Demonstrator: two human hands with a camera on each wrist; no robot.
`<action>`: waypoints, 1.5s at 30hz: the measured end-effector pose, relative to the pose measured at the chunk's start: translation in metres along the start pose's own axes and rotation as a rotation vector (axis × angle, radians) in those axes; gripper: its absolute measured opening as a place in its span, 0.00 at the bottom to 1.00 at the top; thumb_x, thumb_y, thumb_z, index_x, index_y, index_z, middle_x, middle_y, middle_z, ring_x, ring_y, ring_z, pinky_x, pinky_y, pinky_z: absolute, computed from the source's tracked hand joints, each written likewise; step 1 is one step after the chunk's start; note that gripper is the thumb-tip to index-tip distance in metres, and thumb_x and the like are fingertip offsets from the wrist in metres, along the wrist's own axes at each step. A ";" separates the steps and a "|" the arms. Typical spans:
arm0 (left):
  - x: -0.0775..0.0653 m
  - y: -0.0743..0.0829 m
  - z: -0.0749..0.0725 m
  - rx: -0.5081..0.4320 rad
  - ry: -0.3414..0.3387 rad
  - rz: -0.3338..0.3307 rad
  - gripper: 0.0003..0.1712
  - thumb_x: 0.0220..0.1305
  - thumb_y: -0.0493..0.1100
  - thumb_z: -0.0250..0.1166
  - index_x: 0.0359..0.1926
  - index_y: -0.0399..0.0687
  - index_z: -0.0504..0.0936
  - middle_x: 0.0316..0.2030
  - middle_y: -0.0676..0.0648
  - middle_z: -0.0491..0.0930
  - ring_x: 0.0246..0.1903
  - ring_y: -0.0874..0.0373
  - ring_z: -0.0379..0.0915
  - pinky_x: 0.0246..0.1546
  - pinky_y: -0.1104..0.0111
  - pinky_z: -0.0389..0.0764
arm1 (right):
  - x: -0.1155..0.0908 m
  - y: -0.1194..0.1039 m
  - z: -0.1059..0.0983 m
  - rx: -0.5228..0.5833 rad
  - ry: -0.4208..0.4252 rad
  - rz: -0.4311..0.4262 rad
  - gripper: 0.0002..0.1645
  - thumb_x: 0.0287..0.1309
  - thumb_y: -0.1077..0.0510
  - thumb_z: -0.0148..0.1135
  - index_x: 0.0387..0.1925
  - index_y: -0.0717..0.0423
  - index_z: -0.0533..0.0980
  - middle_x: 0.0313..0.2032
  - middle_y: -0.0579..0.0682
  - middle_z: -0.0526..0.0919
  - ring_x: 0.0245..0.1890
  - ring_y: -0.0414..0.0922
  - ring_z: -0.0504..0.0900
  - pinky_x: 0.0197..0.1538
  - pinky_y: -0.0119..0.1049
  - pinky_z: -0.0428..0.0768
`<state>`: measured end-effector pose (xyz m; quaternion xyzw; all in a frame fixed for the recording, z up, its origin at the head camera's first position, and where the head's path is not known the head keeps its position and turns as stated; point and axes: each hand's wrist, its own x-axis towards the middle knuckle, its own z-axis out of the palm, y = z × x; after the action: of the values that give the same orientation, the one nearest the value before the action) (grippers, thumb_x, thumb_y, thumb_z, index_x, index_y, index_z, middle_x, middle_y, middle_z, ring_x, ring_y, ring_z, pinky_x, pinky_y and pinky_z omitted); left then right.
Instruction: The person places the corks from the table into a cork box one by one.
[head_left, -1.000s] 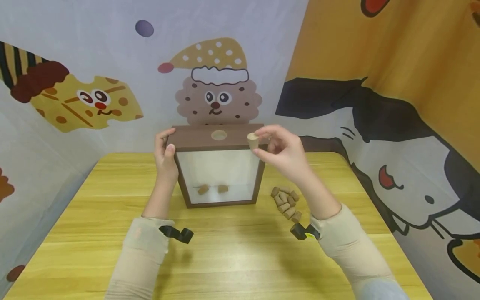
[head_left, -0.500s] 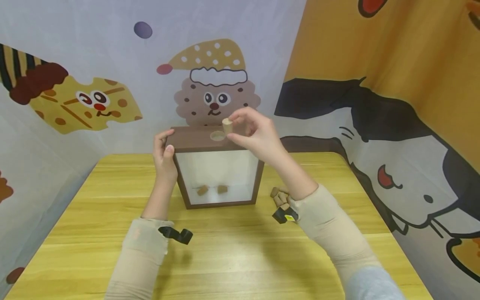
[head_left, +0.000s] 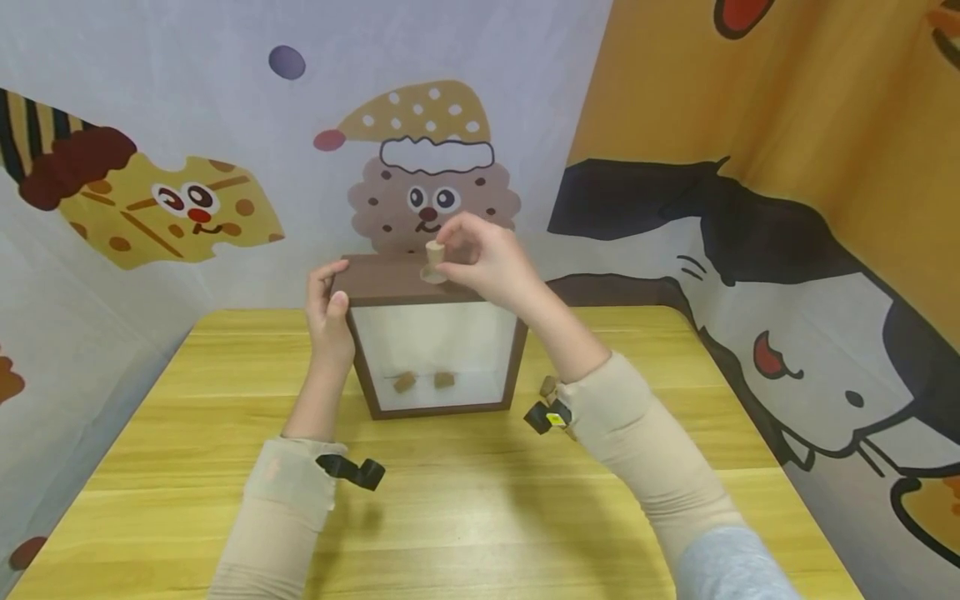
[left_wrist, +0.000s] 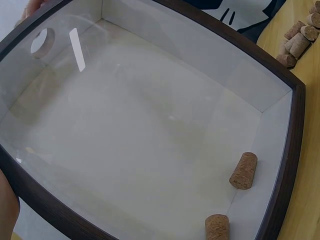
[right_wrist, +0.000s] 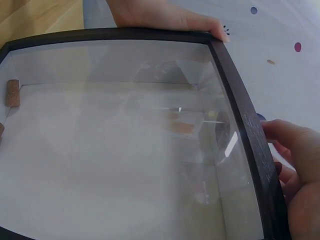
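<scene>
A brown-framed box (head_left: pixel 378 282) with a clear front stands upright on the table, a round hole (head_left: pixel 432 277) in its top. My left hand (head_left: pixel 330 321) grips the box's upper left corner, thumb at the front and fingers at the side. Between thumb and fingertips, my right hand (head_left: pixel 491 262) pinches a tapered cork stopper (head_left: pixel 435 252) upright, directly over the hole. Two corks lie on the box's floor: a left cork (head_left: pixel 405 382) and a right cork (head_left: pixel 444 380). In the right wrist view, the right hand hides the pinched cork.
Right of the box lies a heap of several loose corks (left_wrist: pixel 300 40), mostly hidden by the right sleeve in the head view. The wooden table (head_left: pixel 450 500) stands against a cartoon-printed cloth (head_left: pixel 247 100) at the back and sides.
My right hand has carried its cork leftward from the box's upper right corner to above the hole. The left hand keeps its grip on the box.
</scene>
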<state>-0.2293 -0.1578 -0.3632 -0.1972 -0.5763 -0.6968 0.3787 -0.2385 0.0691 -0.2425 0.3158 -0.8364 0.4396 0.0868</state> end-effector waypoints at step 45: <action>0.001 0.001 0.000 -0.008 0.004 -0.030 0.45 0.49 0.74 0.63 0.53 0.42 0.74 0.55 0.48 0.69 0.64 0.47 0.54 0.65 0.55 0.44 | -0.148 0.070 -0.024 -0.029 0.039 -0.024 0.17 0.48 0.65 0.72 0.42 0.57 0.80 0.25 0.46 0.77 0.22 0.41 0.70 0.27 0.31 0.71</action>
<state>-0.2288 -0.1579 -0.3616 -0.1888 -0.5758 -0.7051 0.3683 -0.1680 0.1843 -0.3381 0.3158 -0.8370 0.4325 0.1127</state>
